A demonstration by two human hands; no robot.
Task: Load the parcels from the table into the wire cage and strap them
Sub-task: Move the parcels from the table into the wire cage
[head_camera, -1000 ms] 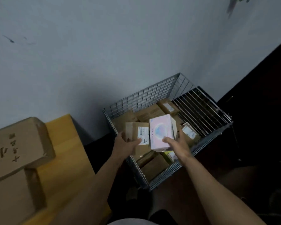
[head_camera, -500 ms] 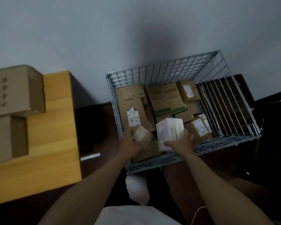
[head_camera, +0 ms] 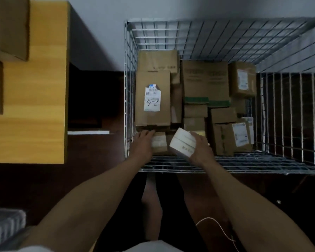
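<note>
On the surface (head_camera: 35,106) at the left, brown cartons (head_camera: 9,28) are stacked. Both arms are stretched down into the wire cage (head_camera: 253,167). A small brown parcel (head_camera: 160,143) is gripped by the left hand (head_camera: 142,143), just beside a carton (head_camera: 152,99) labelled "5-2". A tilted white box (head_camera: 183,142) is clasped by the right hand (head_camera: 200,150).

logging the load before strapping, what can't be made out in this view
1. Head view: the cardboard boxes on the table are cut off by the left edge, so their count is unclear.
2. Head view: print on the white box gripped by the right hand is blurred.
3. Head view: the small brown parcel is partly covered by the left hand.
4. Head view: the wire cage floor is hidden under packed parcels.
</note>
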